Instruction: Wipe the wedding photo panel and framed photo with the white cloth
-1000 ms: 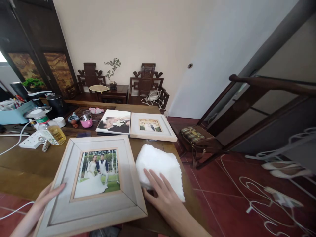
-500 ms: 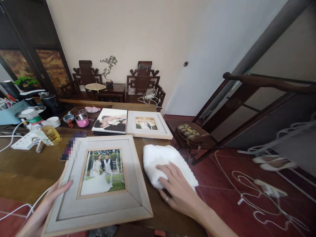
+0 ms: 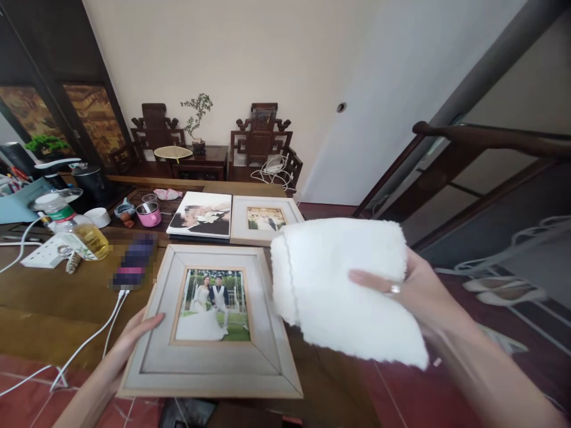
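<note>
My left hand (image 3: 136,336) grips the left edge of a pale wooden picture frame (image 3: 214,371), thumb on the front and the other fingers hidden behind it. The frame is tilted up above the table and shows a photo of a couple on a swing. My right hand (image 3: 397,285) is closed on a folded white towel (image 3: 330,279), held up at the right of the frame. A thumb presses on the towel's face, while the other fingers are hidden behind it. The towel's left edge overlaps or lies very near the frame's right side; contact cannot be told.
On the wooden table (image 3: 80,315) behind lie another framed photo (image 3: 263,205) and a photo album (image 3: 200,215). Toward the left are a pink cup (image 3: 148,215), an oil-coloured bottle (image 3: 91,238), a power strip (image 3: 42,254) and a blurred phone (image 3: 134,261) with cables.
My right hand has lifted the towel off the table and turned it, its thumb now on top. My left hand has shifted the picture frame slightly right.
</note>
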Demonstrator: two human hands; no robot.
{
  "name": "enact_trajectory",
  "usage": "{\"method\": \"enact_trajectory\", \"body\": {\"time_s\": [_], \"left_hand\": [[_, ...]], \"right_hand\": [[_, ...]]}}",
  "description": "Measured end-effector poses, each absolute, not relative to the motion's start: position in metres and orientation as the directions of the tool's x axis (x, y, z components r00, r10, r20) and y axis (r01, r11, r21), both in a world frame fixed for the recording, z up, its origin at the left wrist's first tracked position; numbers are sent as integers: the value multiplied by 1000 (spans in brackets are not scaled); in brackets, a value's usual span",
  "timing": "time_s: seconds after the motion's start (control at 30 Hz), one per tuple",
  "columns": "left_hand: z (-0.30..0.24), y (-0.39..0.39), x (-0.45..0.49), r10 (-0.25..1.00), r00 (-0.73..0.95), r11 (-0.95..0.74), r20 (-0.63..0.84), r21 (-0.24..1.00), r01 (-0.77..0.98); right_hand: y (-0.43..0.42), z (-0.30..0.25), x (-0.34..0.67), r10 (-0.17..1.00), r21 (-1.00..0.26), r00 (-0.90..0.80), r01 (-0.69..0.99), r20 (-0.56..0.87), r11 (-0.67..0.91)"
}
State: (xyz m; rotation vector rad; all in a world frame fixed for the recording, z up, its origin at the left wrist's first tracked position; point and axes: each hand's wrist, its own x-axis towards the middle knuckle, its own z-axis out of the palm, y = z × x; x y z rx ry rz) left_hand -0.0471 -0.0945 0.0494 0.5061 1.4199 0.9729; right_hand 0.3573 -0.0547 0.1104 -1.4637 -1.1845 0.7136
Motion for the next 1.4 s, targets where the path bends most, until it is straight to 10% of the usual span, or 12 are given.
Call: {"method": "enact_trajectory", "body": {"time_s": [0.2,0.33,0.43,0.73,0.93,1.1,1.4], "left_hand": [[43,-85,-39,810,-91,556,-580,807,-198],[42,-80,-34,831,-54,539,-554,825,-171],[38,-74,-33,847,26,527,-530,835,-160],[40,-63,-33,939,-6,324,-345,876,356],[30,-58,-25,996,24,-70,86,576,814],[10,-54,-23,976,68,-168,207,513,842],[12,-48,-23,852,445,-521,275,539,662]], "right_hand": [[-55,113,356,935,-781,176,608,307,142],[-50,104,363,748,-248,-32,934,663,259],[-43,83,348,748,-36,-291,922,596,386],[-52,15,279,739,-39,-585,775,335,631],[-84,14,284,646,-77,-615,695,453,715],[-48,40,298,681,-97,-467,781,563,617],[-4,22,274,716,52,-608,773,342,632]]}}
